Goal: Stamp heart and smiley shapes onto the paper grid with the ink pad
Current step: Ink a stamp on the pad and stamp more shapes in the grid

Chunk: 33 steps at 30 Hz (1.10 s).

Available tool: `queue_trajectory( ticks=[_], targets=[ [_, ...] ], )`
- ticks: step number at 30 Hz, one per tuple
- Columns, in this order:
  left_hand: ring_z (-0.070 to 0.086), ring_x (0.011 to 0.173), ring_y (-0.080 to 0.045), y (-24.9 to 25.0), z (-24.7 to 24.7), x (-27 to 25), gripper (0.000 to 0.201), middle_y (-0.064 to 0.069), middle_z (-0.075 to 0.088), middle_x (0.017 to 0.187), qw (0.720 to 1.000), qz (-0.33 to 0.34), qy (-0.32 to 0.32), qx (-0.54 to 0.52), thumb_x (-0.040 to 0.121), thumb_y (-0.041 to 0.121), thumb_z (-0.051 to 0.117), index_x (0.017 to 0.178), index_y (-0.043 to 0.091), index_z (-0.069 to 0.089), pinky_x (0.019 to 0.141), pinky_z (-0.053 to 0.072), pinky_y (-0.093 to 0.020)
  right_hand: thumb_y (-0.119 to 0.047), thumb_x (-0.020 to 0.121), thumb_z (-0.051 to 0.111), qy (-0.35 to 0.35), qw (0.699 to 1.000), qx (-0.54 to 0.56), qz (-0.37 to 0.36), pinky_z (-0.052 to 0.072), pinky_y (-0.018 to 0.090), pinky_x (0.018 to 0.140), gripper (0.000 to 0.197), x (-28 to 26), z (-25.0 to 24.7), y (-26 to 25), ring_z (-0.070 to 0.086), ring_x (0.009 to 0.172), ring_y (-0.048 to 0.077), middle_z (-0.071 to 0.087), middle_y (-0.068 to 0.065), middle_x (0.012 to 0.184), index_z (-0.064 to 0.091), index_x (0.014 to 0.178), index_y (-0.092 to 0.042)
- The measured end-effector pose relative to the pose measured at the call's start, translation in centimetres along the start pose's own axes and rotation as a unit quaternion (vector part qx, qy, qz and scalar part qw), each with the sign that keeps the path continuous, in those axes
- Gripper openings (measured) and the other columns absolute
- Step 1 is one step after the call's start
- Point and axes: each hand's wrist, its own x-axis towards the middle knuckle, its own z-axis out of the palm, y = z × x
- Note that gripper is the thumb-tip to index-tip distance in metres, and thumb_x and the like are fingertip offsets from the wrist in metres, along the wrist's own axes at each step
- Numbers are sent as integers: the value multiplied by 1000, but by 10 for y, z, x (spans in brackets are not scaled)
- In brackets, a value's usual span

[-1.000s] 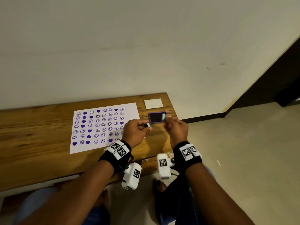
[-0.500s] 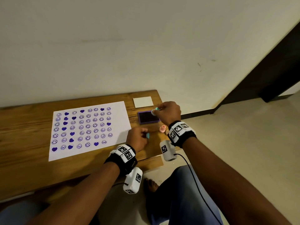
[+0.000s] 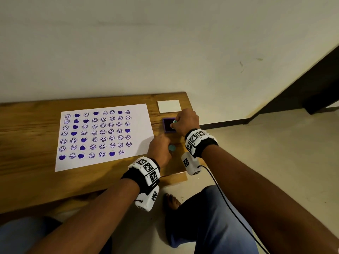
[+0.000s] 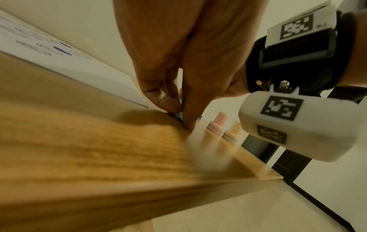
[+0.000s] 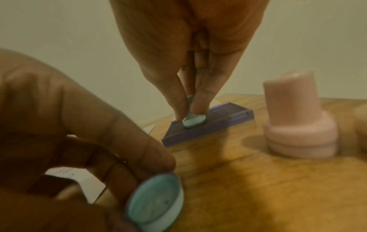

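A white paper grid (image 3: pixel 104 134) printed with purple hearts and smileys lies on the wooden table (image 3: pixel 27 180). To its right sits the open purple ink pad (image 3: pixel 167 124) (image 5: pixel 218 124). My right hand (image 3: pixel 185 121) pinches a teal stamp (image 5: pixel 193 120) and presses it onto the pad. My left hand (image 3: pixel 159 149) holds a round teal stamp cap (image 3: pixel 172 147) (image 5: pixel 155 200) low over the table, just in front of the pad.
A white card (image 3: pixel 169 106) lies behind the ink pad near the table's far right corner. A pink stamp (image 5: pixel 298 119) (image 4: pixel 217 124) stands on the table by my right wrist, with another beside it. The table's right edge is close.
The view shifted, moving the paper rightward in frame. My right hand lowered the teal stamp onto the ink pad. My left hand dropped toward the table with the cap.
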Motion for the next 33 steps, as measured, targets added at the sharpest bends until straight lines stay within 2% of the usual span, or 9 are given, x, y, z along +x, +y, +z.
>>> queue_trajectory(
  ticks=[7,13,17,20,23,26,29,31,33],
  targets=[
    [58,105,-34,-3,-3,5,23,-16,58,115,1000,7,-17,14,81,11,69,101,3,62,86,47,-36,-28,69,90,-29,999,-35,7,61,35,76,38,16,-4,-6,70,91,26,74,11,98,74,94,-6],
    [59,102,-34,-5,-14,-3,27,-15,61,110,1000,14,-4,7,77,16,72,100,4,63,82,48,-36,-30,65,91,-28,998,-45,15,56,31,66,41,14,-4,-10,70,88,27,74,11,99,73,95,-7],
    [59,107,-28,-23,-29,-19,37,-8,61,114,1000,16,22,3,76,14,72,113,12,65,88,49,-33,-30,70,89,-26,998,-49,10,46,28,63,39,1,-8,-13,69,90,28,72,11,101,69,95,-8],
    [56,112,-24,-44,-49,-36,43,-5,60,118,999,4,51,-1,77,23,75,118,19,64,96,46,-34,-29,76,86,-9,1000,14,9,44,26,67,29,-13,-14,-9,66,89,23,70,6,95,74,94,-10],
    [51,116,-24,-75,-70,-50,38,-2,60,119,997,-27,77,18,79,32,71,115,23,65,98,44,-41,-31,78,85,49,977,204,25,55,30,74,18,-41,-18,-7,68,82,18,69,-4,83,76,87,-18],
    [48,122,-25,-110,-84,-59,32,0,60,124,995,-42,77,44,82,30,66,114,22,67,101,42,-42,-16,85,79,-12,878,479,0,61,33,76,8,-82,-16,-18,70,80,23,73,6,77,76,85,-8],
    [32,138,-25,-133,-90,-61,39,0,45,145,993,-68,59,77,86,28,63,124,24,62,112,31,-41,-5,92,66,-152,672,723,58,59,19,68,17,-122,-15,-31,67,76,16,72,10,85,69,106,4],
    [25,142,-24,-141,-91,-61,47,2,34,153,992,-86,41,87,88,31,60,134,27,54,115,26,-41,-1,77,78,-228,541,804,97,60,19,65,28,-138,-8,-34,70,69,13,73,12,87,69,103,2],
    [25,142,-25,-142,-91,-62,54,2,27,156,992,-90,31,88,88,34,58,141,29,45,115,27,-42,3,55,93,-280,442,845,108,62,24,63,56,-149,2,-37,73,70,18,71,19,94,67,105,6]
  ],
)
